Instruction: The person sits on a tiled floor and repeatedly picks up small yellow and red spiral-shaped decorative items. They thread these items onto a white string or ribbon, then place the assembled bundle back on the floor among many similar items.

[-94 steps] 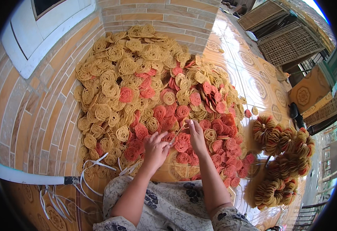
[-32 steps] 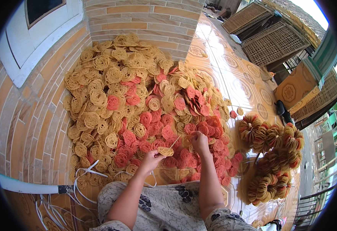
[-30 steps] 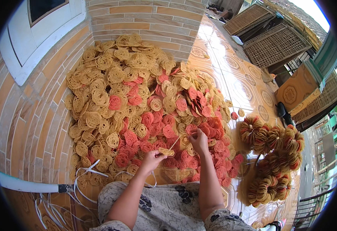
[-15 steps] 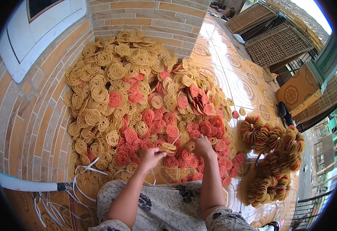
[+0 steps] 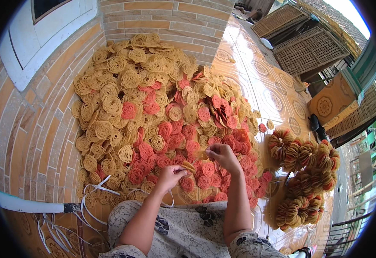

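A large heap of round woven discs [image 5: 145,112], tan and pinkish-red, lies on the tiled floor against a brick wall. My left hand [image 5: 170,175] is closed on a small stack of tan discs [image 5: 188,167] at the heap's near edge. My right hand [image 5: 222,155] is just beyond it, fingers pinched on a tan disc [image 5: 201,154] over the red ones. The two hands are close together, a thin strand running between them. My patterned skirt [image 5: 183,228] covers my lap below.
Bundles of strung discs [image 5: 306,178] lie to my right on the patterned floor. White plastic strips [image 5: 91,195] and a white pipe [image 5: 29,206] lie at lower left. Brick wall [image 5: 170,21] behind, woven panels [image 5: 308,47] and a gate further right.
My hands picked discs off the red part of the heap and drew together. The left hand now holds a small stack, and the right hand has come back toward it with another disc.
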